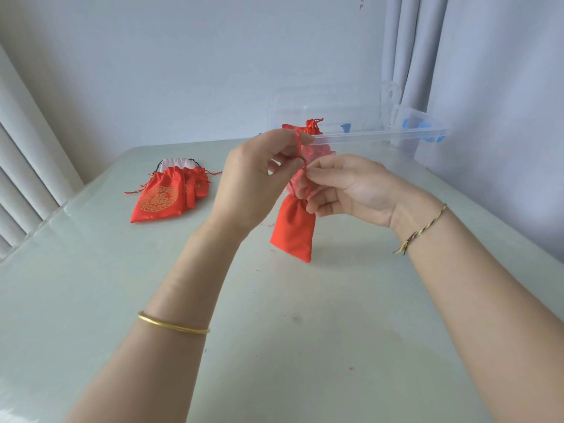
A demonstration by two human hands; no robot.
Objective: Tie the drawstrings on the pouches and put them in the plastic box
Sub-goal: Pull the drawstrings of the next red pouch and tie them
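Pouch (293,230), red and plain, hangs over the middle of the bench (274,346), neck gathered shut and body tilted. Whether its lower corner touches the bench cannot be told.

Both forearms enter from the bottom edge and converge on the pouch. The left forearm carries a gold bangle (174,323). The right wrist carries a braided bracelet (422,230).

Left hand (253,181): raised, back towards the camera, fingers curled. The red drawstring (300,166) passes over its forefinger and is held taut there, above the pouch.

Right hand (351,190): level with the left and just beside it, palm turned towards the left hand. Thumb and forefinger pinch the drawstring between the left hand and the pouch neck. The remaining fingers curl loosely against the neck. The string runs down in two strands from the hands to the neck.

Pile (155,199) of red pouches lies flat on the bench, well apart to the left and farther back. The top one bears a round gold emblem; loose strings trail from their necks. A white pouch (177,163) lies under the far end of the pile.

Box (381,137), clear plastic, stands at the far edge of the bench, directly behind the hands. Red boxed pouches (311,126) show above its near rim and through its wall. Blue clips show at its right end.

Behind the box: a pale wall (183,56), and a curtain (488,71) at right.
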